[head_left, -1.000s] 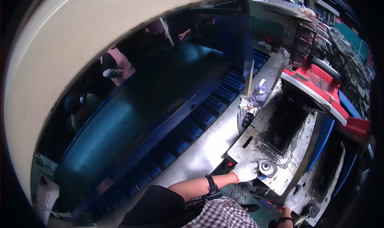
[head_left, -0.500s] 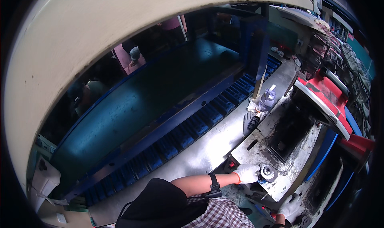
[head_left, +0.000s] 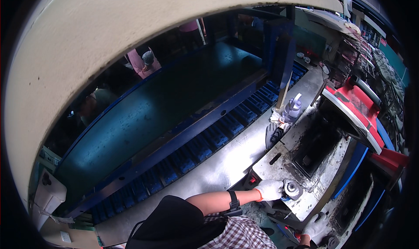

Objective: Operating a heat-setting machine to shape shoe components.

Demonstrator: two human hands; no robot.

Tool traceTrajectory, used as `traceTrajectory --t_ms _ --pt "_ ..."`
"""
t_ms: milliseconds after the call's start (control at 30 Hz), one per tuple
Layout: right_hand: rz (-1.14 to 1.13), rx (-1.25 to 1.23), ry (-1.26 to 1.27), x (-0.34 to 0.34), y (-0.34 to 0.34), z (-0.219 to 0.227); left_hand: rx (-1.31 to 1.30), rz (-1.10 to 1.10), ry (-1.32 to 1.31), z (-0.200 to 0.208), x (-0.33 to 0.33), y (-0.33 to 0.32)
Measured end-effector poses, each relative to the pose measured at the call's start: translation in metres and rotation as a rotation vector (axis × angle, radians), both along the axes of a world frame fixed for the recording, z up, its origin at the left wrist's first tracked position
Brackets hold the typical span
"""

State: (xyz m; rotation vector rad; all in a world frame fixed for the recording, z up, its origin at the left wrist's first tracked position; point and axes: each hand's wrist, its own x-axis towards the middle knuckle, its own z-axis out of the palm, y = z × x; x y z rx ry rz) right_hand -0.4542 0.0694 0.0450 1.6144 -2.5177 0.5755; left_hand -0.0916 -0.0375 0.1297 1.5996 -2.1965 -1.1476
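My left hand (head_left: 270,190), in a white glove with an orange cuff, is closed at the side of a round grey-white piece with a dark centre (head_left: 293,188). A bit of blue shows under that piece, at the front edge of a stained white machine plate (head_left: 266,167). What the piece is exactly, I cannot make out. My right hand (head_left: 315,225), also gloved in white, rests at the near edge of a second stained plate (head_left: 369,196). Its fingers look stretched out, and I see nothing in them. A small round dark part (head_left: 332,242) sits beside it.
A red and white machine head (head_left: 353,113) stands raised over the first plate. Beyond the plate are a lilac bottle (head_left: 292,108) and a dark shoe sole (head_left: 274,133). A dark green conveyor belt (head_left: 174,96) with blue rollers runs along the left. People stand behind it.
My hands have stayed in place at the same things. The view has shifted slightly, and a person in pink beyond the belt has moved a little.
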Motion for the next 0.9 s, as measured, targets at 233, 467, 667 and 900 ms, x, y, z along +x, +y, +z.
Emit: traceTrajectory --t_ms 233,467,667,900 --pt "0.024 -0.034 0.027 0.003 0.000 0.002 -0.039 -0.005 0.015 -0.012 0.000 0.000" --pt "-0.004 -0.019 0.016 0.005 -0.001 0.005 -0.048 -0.005 0.019 -0.014 0.000 0.000" --pt "0.017 -0.039 0.049 0.004 0.000 0.004 -0.038 -0.009 0.028 -0.020 0.000 -0.001" --pt "0.024 -0.043 0.032 0.002 0.000 0.001 -0.025 0.000 0.033 -0.017 0.000 -0.001"
